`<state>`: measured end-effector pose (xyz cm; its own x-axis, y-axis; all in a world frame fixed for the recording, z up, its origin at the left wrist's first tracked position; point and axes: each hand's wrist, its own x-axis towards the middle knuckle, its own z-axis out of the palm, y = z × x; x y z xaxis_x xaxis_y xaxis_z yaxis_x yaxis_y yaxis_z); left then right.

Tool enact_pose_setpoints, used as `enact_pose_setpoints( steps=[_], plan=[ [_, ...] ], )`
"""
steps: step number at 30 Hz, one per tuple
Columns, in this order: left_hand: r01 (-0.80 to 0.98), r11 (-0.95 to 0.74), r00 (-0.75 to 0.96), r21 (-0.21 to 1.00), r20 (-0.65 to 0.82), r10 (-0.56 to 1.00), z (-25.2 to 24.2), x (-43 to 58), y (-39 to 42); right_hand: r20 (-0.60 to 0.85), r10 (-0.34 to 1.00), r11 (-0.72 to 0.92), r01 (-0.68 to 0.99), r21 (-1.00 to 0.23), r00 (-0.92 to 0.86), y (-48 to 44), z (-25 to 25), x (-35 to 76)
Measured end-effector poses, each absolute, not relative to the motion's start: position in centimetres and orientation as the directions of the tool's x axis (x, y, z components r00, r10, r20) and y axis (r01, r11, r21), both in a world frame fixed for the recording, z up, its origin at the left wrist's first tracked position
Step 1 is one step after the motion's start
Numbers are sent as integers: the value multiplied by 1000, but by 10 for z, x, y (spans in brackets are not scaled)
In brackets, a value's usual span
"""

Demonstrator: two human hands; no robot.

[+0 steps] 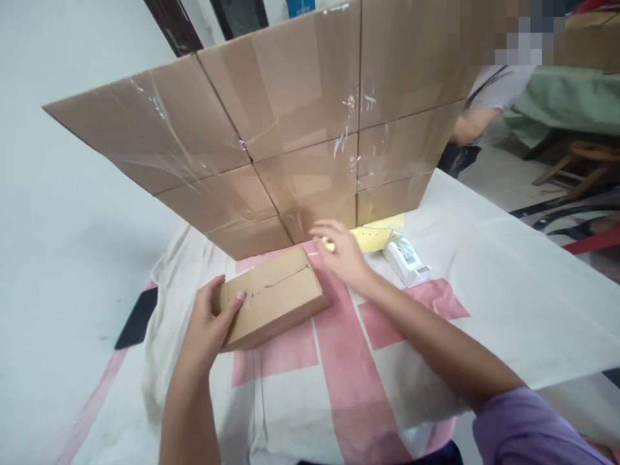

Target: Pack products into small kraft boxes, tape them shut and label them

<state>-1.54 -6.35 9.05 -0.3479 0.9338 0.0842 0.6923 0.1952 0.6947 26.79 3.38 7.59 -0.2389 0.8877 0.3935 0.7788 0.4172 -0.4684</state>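
Note:
A closed brown cardboard box [271,294] lies at an angle on the cloth, with a thin seam along its top. My left hand [213,316] grips its left end, thumb on top and fingers round the far side. Just beyond the box's right end, my right hand [341,255] is raised, slightly blurred. Its fingers are closed round a small yellow object [328,244] whose kind I cannot make out. Right of that hand sits a white device [405,260] with something pale green-blue and crumpled in its top.
Behind the box stands a tall wall of stacked cartons [305,110] under clear tape or film. A yellow sheet [371,240] lies at its foot. Pale cloth with pink blocks [349,361] covers the table. Another person's arm [475,123] and a wooden stool [578,168] appear at right.

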Motion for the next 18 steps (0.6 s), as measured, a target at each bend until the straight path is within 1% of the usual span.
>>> enact_pose_setpoints(
  steps=[4,7,9,14,18],
  plan=[
    [678,193,-345,710,75,936,93,-11,-63,199,973,190,900,-393,-119,84,46,312],
    [670,200,-352,715,69,933,93,-9,-60,77,992,121,933,-339,-100,95,25,320],
    [669,204,-359,715,70,931,93,-10,-60,32,994,108,939,-325,-104,96,15,316],
    [671,202,-366,714,82,927,91,-12,-61,-59,995,50,933,-357,-76,103,6,310],
    [670,202,-366,714,81,927,92,-10,-61,-83,994,29,898,-439,-73,110,-2,314]
  ],
)
